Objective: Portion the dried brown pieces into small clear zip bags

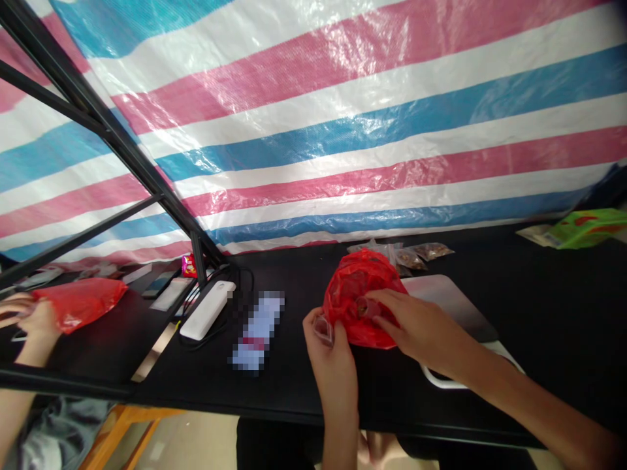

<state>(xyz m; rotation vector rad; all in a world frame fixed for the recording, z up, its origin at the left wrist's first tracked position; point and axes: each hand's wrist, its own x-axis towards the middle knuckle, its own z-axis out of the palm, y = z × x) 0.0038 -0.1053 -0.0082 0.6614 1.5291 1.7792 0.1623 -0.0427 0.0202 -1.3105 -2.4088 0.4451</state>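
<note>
Gripping a crinkled red plastic bag [355, 307], your right hand [421, 323] closes on its thin film; your left hand [333, 369] pinches a clear plastic piece [323, 329] at its edge. Bag contents hidden.

Bright, even light, wide-angle bending at the edges

Soft and diffuse, with no clear direction and only faint shadows on the black desk [539, 313]. White glare along the creases of the striped tarpaulin [343, 130], glossy highlights on the red plastic bag [362, 300]. Strong curving of the black metal frame [110, 134] toward the left edge, slight dimming in the top right corner, sharp focus throughout, apart from a pixelated patch [257, 329] mid-desk.
</note>
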